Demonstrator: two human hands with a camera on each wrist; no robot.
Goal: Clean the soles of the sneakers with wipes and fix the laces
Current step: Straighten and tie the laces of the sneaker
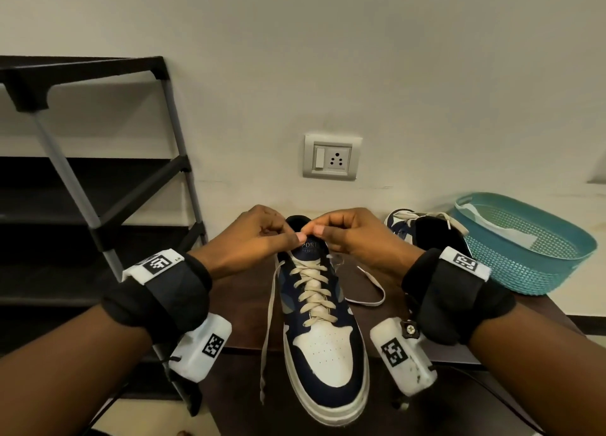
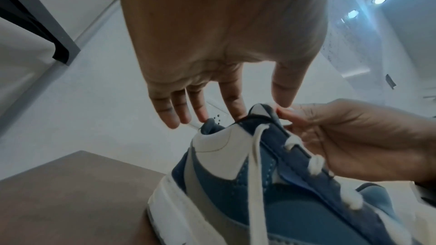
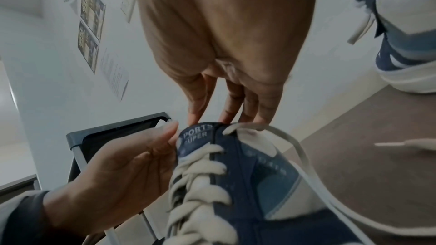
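Standing upright on the brown table (image 1: 377, 284), toe toward the person, the navy-and-white sneaker (image 1: 323, 334) has its tongue (image 3: 197, 136) caught between both sets of fingertips. The left hand (image 1: 252, 238) pinches the tongue's top edge with thumb and forefinger; its other fingers (image 2: 179, 107) hang loosely extended over the collar. The right hand (image 1: 352, 235) pinches the same edge from the opposite side, thumb against bent fingers. Below the fingertips the cream lace (image 1: 314, 291) runs crossed through the eyelets, one loose end (image 1: 267, 330) trailing down the shoe's left side and another (image 1: 370, 284) curling on the table under the right wrist. Beyond the right knuckles sits the second sneaker (image 1: 423, 229), and past it a teal basket (image 1: 537, 271). Outside the left hand stands a black shoe rack (image 1: 98, 179).
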